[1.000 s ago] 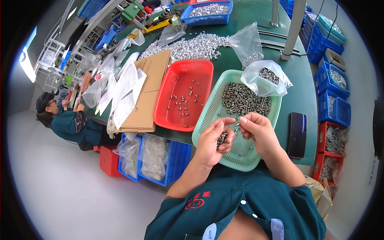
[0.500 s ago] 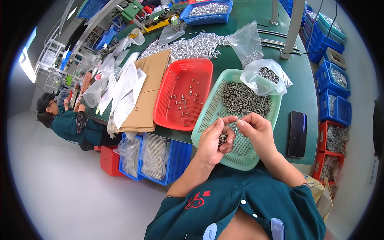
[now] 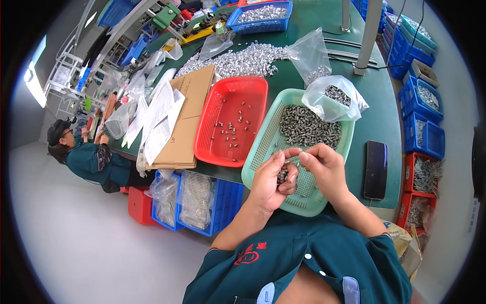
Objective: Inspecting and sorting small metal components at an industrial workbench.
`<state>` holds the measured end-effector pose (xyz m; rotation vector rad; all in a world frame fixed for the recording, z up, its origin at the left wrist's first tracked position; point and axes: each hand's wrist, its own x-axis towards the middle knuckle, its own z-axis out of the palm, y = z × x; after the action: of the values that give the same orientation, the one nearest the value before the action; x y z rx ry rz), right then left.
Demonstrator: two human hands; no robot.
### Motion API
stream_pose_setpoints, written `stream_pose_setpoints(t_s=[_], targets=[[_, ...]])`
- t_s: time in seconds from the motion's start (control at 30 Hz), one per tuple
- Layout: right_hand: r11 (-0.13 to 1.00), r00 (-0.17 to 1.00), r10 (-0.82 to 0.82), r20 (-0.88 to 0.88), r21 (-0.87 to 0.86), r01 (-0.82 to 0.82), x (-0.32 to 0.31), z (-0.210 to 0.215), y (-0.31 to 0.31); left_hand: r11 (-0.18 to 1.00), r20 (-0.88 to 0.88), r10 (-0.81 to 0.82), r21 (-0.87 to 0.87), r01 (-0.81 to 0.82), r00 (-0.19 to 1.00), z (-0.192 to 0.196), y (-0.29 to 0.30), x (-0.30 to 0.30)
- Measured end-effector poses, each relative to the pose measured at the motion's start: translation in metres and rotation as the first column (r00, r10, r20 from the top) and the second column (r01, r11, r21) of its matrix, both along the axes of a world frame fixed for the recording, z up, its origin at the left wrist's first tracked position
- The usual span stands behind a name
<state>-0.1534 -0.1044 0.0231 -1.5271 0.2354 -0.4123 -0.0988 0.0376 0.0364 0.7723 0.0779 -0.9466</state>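
Here, the left hand [image 3: 271,180] cups a small clutch of dark metal parts [image 3: 282,176] over the green basket [image 3: 263,147], while the right hand [image 3: 324,169] pinches one piece. A large heap [image 3: 306,126] awaits; about two dozen pieces lie in the one red tray [image 3: 248,96] on the surface [image 3: 390,116], so sorting looks early.
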Motion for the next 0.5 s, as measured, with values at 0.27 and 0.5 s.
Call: stream_pose_setpoints(t_s=[0.27,0.5], targets=[[0.984,0.998,0.044,-0.034,0.176,-0.037,-0.001,-0.001,-0.001,0.999,-0.007,0.017,-0.041,-0.017,1.000,-0.001,-0.001,-0.001],[0.864,0.954,-0.030,0.300,-0.473,0.176,-0.004,0.008,-0.001,0.991,0.082,0.061,0.111,-0.070,0.995,0.004,-0.005,-0.006]])
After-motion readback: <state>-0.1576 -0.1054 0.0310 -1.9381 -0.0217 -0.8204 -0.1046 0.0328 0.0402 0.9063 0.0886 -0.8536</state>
